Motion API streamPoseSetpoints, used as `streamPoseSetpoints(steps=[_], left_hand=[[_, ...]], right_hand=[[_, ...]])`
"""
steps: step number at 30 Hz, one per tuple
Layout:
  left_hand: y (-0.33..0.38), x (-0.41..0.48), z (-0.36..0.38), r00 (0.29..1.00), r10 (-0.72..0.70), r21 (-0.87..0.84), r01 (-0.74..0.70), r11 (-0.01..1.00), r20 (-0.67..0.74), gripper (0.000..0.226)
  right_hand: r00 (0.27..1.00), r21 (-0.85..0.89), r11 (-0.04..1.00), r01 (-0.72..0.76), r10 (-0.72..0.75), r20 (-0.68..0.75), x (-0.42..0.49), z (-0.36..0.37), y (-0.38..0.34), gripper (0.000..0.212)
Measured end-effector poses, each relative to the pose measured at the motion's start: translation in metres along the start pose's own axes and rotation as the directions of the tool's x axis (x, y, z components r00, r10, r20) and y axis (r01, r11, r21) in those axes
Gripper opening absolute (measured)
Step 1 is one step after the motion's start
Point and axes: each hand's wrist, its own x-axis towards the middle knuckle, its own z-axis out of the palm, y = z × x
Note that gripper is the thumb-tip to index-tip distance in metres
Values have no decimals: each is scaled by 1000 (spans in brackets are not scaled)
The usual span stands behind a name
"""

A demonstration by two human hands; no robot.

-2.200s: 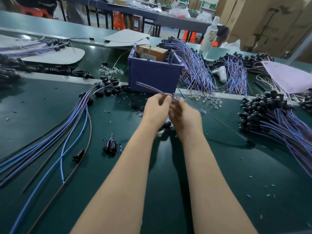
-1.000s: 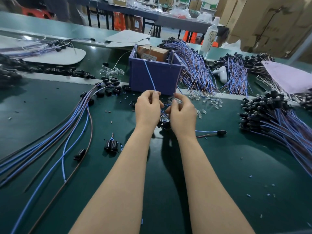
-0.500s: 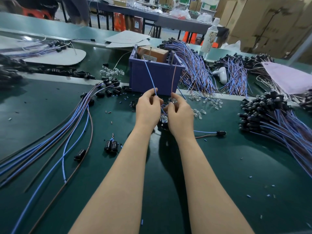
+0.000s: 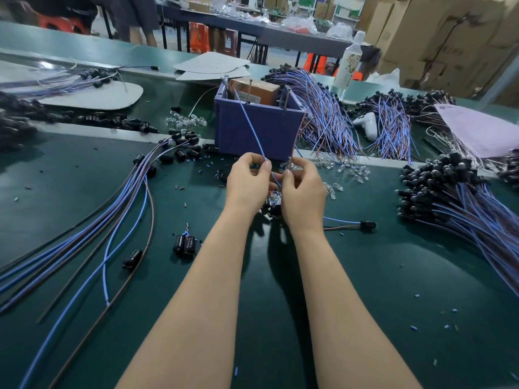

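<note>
Blue wire (image 4: 252,127) sits pinched in the left hand (image 4: 247,183), brown wire (image 4: 294,144) in the right hand (image 4: 303,189); uneven tugging could slip either free.

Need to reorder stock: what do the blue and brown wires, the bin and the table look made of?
The blue wire, pinched in the left hand, and brown wire, in the right hand: matte plastic-looking insulation, bending smoothly. The bin: likely moulded plastic, purple, ribbed walls. The table: dark green mat, maybe rubber or vinyl, faint sheen.
</note>
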Motion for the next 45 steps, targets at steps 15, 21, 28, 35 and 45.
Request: streamPoseSetpoints(steps=[15,21,28,35,45], left_hand=[[-1,0,0,998,55,54,-56,997,25,14],[-1,-1,0,996,76,53,-78,996,37,17],[-2,-1,1,996,76,54,-78,996,35,13],[-2,-1,2,996,80,60,-82,995,37,12],[-1,-2,1,995,81,76,-85,993,53,12]], right_hand=[[998,-86,995,42,-38,45,-1,-1,-2,32],[998,-71,996,55,-52,31,-1,-2,-3,33],[999,-42,998,47,-48,-14,-1,0,-1,32],[999,-49,998,47,-48,-20,-1,0,-2,33],[998,-52,996,66,-66,1,-1,0,-3,33]])
